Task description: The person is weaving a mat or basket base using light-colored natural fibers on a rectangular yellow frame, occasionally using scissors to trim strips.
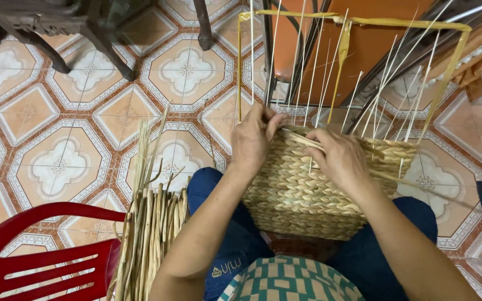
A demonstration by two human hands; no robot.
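Nearest the camera, at 6 o'clock, we see a teal-and-white checked garment [288, 281] and dark blue trousers [227, 234], between whose knees rests the half-woven, tan, box-shaped basket of twisted dried rush [302, 200]. At 8 o'clock a bundle of loose dried rush stalks [149, 234] leans against a red plastic chair [46, 251].

At centre, the left hand [252, 139] curls over the basket's upper rim, thumb and fingers pinching a rush strand [302, 139]; the right hand [338, 159] lies half closed on the rim at 3 o'clock of the left, fingers pressing the same weave. Whether it grips a strand, we cannot tell.

Toward 12 o'clock, thin pale upright stakes [313, 83] rise from the rim inside a yellow-wrapped rectangular wire frame [358, 23]. We judge the basket light and its woven wall firm yet springy; the stakes look stiff but likely to snap, so the woven rim is the better hold.

Farthest, patterned orange-and-white floor tiles [57, 161] and dark wooden furniture legs [85, 39] occupy 10 to 11 o'clock.
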